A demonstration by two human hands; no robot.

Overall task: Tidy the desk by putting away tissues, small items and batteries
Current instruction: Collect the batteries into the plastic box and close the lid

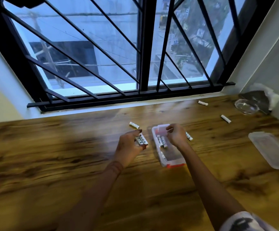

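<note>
The left hand, palm turned inward and wrist bent, has its grip closed around two white batteries just left of the clear plastic box. The right hand hovers over the box's far end, fingers curled in a pinch; whether that grip holds anything, I cannot tell. More batteries lie inside the box. Loose batteries rest on the wooden counter: one beyond the left hand, one beside the right, two farther right. The box's lid lies well apart at right.
</note>
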